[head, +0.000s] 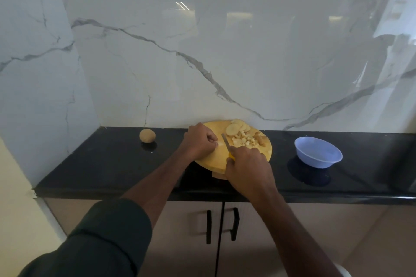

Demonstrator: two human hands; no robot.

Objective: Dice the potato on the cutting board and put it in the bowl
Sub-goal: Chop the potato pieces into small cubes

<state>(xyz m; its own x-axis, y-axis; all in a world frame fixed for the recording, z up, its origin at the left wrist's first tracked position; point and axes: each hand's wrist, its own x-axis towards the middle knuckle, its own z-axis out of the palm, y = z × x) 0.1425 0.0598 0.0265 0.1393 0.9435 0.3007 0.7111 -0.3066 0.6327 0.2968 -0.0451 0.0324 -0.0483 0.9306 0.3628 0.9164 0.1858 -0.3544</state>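
Observation:
A round wooden cutting board lies on the black counter. On its far side are round potato slices and a heap of diced potato pieces. My right hand grips a knife with a yellow handle; its blade points away from me, just left of the diced heap. My left hand rests on the board's left part with fingers curled; a small pale bit shows at its fingertips, next to the blade. An empty light-blue bowl stands right of the board.
A whole unpeeled potato sits on the counter left of the board. A marble wall rises right behind the board and on the left. Cabinet doors with black handles are below the counter edge.

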